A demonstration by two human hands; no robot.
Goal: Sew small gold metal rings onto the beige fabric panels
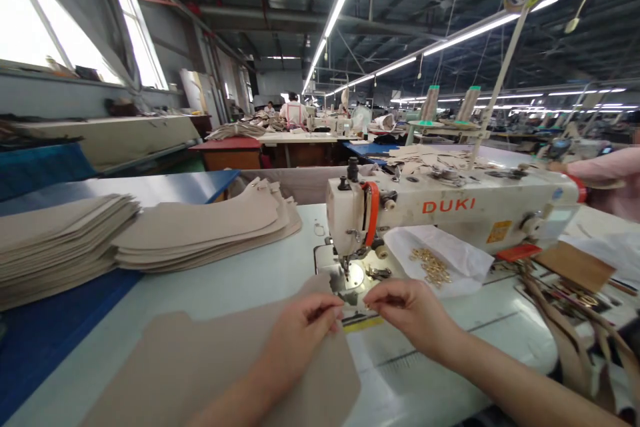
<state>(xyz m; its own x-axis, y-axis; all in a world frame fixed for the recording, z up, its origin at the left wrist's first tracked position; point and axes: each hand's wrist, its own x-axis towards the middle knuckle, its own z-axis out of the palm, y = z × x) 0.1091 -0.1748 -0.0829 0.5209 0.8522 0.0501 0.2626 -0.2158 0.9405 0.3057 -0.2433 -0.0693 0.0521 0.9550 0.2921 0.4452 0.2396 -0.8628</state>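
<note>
My left hand is above a large beige panel, thumb and forefinger pinched together. What it pinches, if anything, is too small to make out. A short gap to the right, my right hand is also closed in a pinch, with a tiny glint at its fingertips that I cannot identify. Both hands are in front of the needle area of a white sewing machine, whose lamp lights the metal needle plate. Beyond my right hand, a white sheet bears a heap of small gold-coloured metal pieces.
Two stacks of beige panels lie at the left, by a blue surface. Brown straps and a brown piece lie at the right. A co-worker's arm shows behind the machine's right end.
</note>
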